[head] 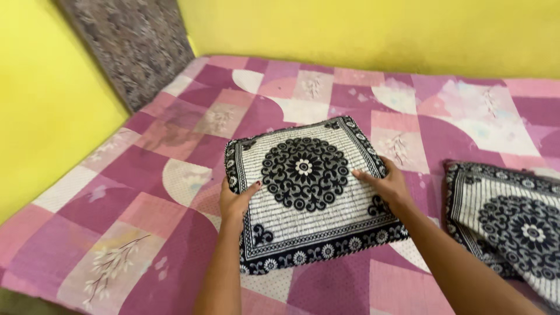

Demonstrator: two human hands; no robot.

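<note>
- Two hands are resting on a square black-and-white cushion (309, 201) that is lying flat on a bed, near the middle of the view.
- The left hand (236, 201) is gripping the cushion's left edge, with the thumb lying on top of the fabric and the other fingers tucked out of sight beneath the border.
- The right hand (385, 184) is lying on the cushion's right side with fingers stretched out flat toward the centre; it is pressing on the cover rather than closing around it.
- The cushion is showing a round black floral medallion in the middle and a dark patterned border all round, and it is sitting slightly turned, one corner pointing toward the far wall.
- A second cushion (513, 224) of the same pattern is lying to the right on the bed, apart from the first and partly cut off by the frame edge.
- The bedsheet (175, 146), a patchwork of pink, purple and white with pale branch prints, is covering the mattress under both cushions.
- A mottled grey-brown panel (137, 44) is leaning in the corner between the yellow walls (46, 99).
</note>
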